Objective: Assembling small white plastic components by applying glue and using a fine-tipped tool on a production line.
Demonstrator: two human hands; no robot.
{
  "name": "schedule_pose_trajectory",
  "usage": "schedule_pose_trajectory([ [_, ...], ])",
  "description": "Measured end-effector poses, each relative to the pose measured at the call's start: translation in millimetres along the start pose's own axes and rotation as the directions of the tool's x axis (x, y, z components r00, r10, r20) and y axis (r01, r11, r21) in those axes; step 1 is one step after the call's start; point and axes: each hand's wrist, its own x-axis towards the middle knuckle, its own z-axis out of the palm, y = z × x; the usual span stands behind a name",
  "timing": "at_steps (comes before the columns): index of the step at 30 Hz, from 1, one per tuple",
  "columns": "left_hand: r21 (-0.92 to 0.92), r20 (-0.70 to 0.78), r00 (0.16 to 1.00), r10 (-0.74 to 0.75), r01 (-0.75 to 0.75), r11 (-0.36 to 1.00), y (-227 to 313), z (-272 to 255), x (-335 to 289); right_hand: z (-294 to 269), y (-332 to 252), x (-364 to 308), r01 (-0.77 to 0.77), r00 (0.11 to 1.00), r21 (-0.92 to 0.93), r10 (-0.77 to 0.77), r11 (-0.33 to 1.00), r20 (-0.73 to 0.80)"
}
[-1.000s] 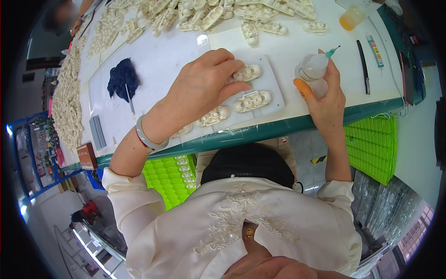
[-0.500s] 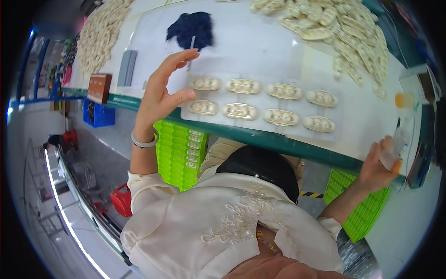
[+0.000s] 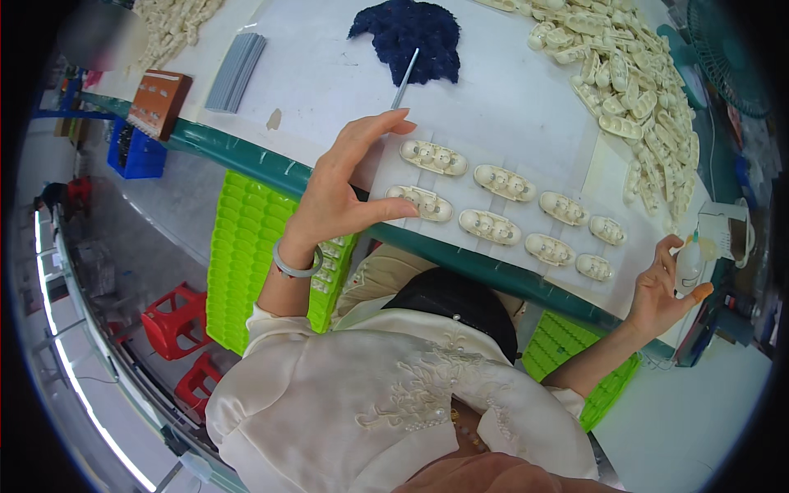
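My left hand is held over the left end of the cream oval pieces, thumb and fingers apart, nothing in it. Its thumb tip overlaps the nearest-left cream piece; contact is unclear. The pieces lie in two rows on a pale sheet, small round parts set in each. At the table's right end my right hand has its fingers spread beside a small clear bottle with a thin tip. An orange cover sits on that thumb. Past my left fingers, a light stick rests against a dark blue mass.
Heaps of cream parts lie at the far right and far left. A grey stack of strips and a brown block are at the left. Green trays stand below the table edge. A fan is at far right.
The view has shifted, so the table contents appear displaced. The right hand's fingers now show wider apart at the bottle, which looks more upright. My left hand keeps much the same spread shape.
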Motion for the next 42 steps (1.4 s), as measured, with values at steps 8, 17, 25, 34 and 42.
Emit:
schedule_pose_trajectory([
  [8, -0.248, -0.109, 0.994, -0.026, -0.002, 0.969, -17, -4, -7, 6, 27, 17, 0.154, 0.978, -0.322, -0.098, 0.934, 0.184],
  [17, -0.237, -0.128, 0.992, -0.001, -0.029, 0.971, -16, -7, -5, 19, 95, 24, -0.09, 0.972, -0.323, 0.154, 0.942, 0.177],
  [25, -0.149, -0.131, 0.99, 0.044, -0.064, 0.987, -17, -8, -5, 30, 155, 10, 0.481, 0.872, -0.875, -0.082, -0.044, 0.483],
  [34, -0.088, -0.156, 0.984, 0.082, -0.096, 0.991, -20, -8, -6, 19, 173, 22, 0.757, 0.638, -0.556, 0.2, -0.344, 0.744],
  [42, -0.124, -0.15, 0.986, 0.069, -0.088, 0.988, -19, -8, -6, 15, 173, 23, 0.752, 0.652, -0.591, 0.195, -0.293, 0.733],
])
